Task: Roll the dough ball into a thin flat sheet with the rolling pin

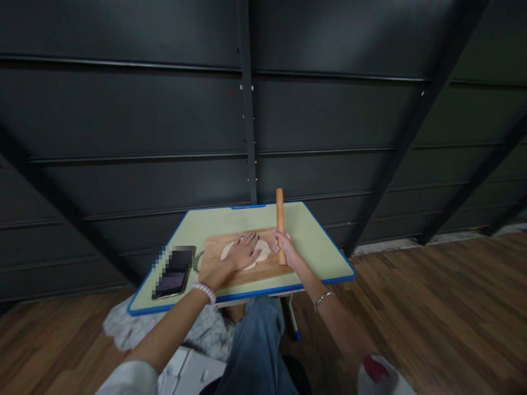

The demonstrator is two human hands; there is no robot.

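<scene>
A flat, pale sheet of dough [263,250] lies on the wooden cutting board [213,253]. My left hand [244,252] rests flat on the dough, fingers spread, and covers its middle. In my right hand [285,247] is a wooden rolling pin [280,211], gripped around its lower part. The pin points away from me at the board's right side, to the right of the dough. Whether its lower end touches the board I cannot tell.
The board sits on a small pale-green table [321,258] with a blue rim. A phone [175,271], partly pixelated, lies at the table's left. Behind the table rises a dark panelled wall [197,109]. Crumpled pale cloth [209,329] is below on the left.
</scene>
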